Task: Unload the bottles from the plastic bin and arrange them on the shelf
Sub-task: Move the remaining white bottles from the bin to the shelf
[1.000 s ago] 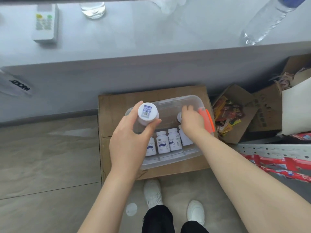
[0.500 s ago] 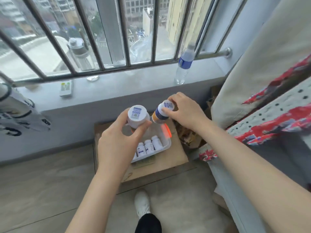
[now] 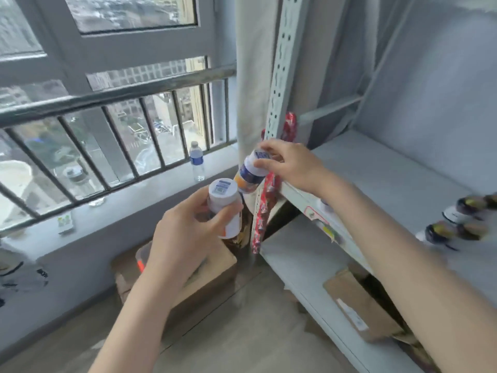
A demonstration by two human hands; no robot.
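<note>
**Two bottles held in the air at the shelf's front left corner**

The left hand holds a white-capped bottle with an orange label. Its fingers and thumb are wrapped round the body just under the cap. The bottle's long axis is close to vertical, with the cap up toward the camera and the base down.

The right hand pinches a second bottle by its cap, the fingers clamped on the rim. This bottle is tilted, with the cap up and right and the base down and left. It hangs just off the front left corner of the grey shelf, beside the upright post.

Dark-capped bottles stand near the right edge of that shelf board. The plastic bin is mostly hidden behind the left hand. It sits on a cardboard box on the floor below the windowsill, where a water bottle stands.
</note>
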